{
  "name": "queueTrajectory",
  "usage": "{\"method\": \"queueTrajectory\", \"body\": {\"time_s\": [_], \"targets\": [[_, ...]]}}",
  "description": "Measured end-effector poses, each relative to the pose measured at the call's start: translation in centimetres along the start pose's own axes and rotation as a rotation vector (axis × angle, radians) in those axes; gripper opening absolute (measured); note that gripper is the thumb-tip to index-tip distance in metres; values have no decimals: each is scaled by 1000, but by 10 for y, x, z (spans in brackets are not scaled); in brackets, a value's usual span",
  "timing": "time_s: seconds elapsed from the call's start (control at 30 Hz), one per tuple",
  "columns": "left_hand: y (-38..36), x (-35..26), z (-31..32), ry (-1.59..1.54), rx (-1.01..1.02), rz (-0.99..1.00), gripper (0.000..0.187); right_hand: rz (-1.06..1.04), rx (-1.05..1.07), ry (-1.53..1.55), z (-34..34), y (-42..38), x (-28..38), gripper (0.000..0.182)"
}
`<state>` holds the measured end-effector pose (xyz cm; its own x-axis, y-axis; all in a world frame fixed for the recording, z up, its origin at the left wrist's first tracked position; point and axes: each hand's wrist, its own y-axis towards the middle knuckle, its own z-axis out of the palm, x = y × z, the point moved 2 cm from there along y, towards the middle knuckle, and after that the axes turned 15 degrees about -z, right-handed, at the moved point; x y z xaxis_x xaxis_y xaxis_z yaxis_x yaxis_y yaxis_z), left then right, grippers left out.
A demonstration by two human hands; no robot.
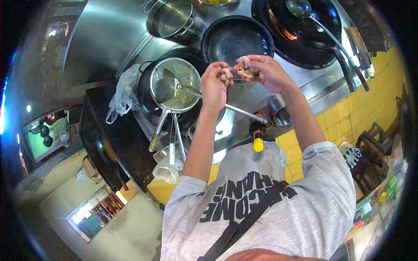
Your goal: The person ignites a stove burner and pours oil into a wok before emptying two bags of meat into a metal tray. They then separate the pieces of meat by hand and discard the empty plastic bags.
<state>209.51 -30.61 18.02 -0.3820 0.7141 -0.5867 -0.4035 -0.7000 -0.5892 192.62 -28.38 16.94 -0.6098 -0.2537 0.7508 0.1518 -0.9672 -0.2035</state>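
My left hand (213,86) is closed, its fingertips pinching a small pale shrimp-like piece (225,75). Just to its right, my right hand (269,73) is closed around several pale, curled shrimp-like pieces (245,69). Both hands are raised close together, apart from each other, over the near edge of a wide black pan (237,39). A thin shiny rim shows partly between them; what it belongs to is hidden. Left of my left hand, a round strainer (191,71) rests over a dark wok, with a ladle (165,89) lying in it.
A steel pot (170,19) stands at the back left. Another ladle (300,6) lies across a black wok (322,30) at the right. A yellow-capped bottle (258,141) and a metal cup (278,111) stand near the front edge. A plastic bag (124,95) hangs at the left.
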Motion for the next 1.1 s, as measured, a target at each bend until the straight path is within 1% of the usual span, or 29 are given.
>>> {"method": "queueTrajectory", "body": {"time_s": [0.03,0.1,0.13,0.2,0.23,0.3,0.5,0.6,0.67,0.73,0.77,0.8,0.83,0.87,0.9,0.93,0.97,1.03,1.07,1.1], "targets": [[0,0,1,1,-1,0,12,2,-5,5,1,0,0,30],[1,0,3,280,-111,58,13,1,7,-2,1,0,0,29],[1,0,7,281,-111,57,13,-1,18,-9,1,0,0,28],[-2,-4,14,739,-237,243,15,-4,24,-9,-1,0,-2,28],[-2,-3,13,740,-237,243,15,-8,33,-9,-1,0,-3,28],[-1,-2,13,919,-196,230,20,3,38,-41,-1,0,-2,29],[2,-1,13,887,-219,164,19,70,20,-62,2,-2,-1,31],[5,-2,8,949,-245,180,17,82,34,-26,2,-1,-3,30],[9,0,2,936,-249,188,17,84,38,-10,2,0,-4,30],[11,1,-4,923,-253,197,18,76,47,23,1,1,-4,34],[12,2,-8,814,-286,168,16,76,47,23,1,1,-4,34],[13,2,-12,705,-316,141,14,60,15,11,0,2,-3,29],[13,3,-17,705,-314,140,14,45,-17,-1,-2,3,-3,25],[14,4,-24,771,-361,137,15,44,-19,-2,-4,5,-4,25],[15,5,-30,837,-407,134,16,28,-64,-67,-9,10,-8,23],[16,7,-38,937,-412,176,17,13,-110,-131,-16,16,-13,22],[16,8,-41,938,-411,179,17,10,-109,-131,-27,27,-22,22],[14,10,-39,1429,-391,216,17,10,-92,-294,-53,52,-44,21],[13,10,-34,1445,-368,55,19,-30,-127,-328,-57,62,-50,18],[11,12,-29,1448,-366,60,19,-35,-127,-328,-68,74,-62,18]]}}
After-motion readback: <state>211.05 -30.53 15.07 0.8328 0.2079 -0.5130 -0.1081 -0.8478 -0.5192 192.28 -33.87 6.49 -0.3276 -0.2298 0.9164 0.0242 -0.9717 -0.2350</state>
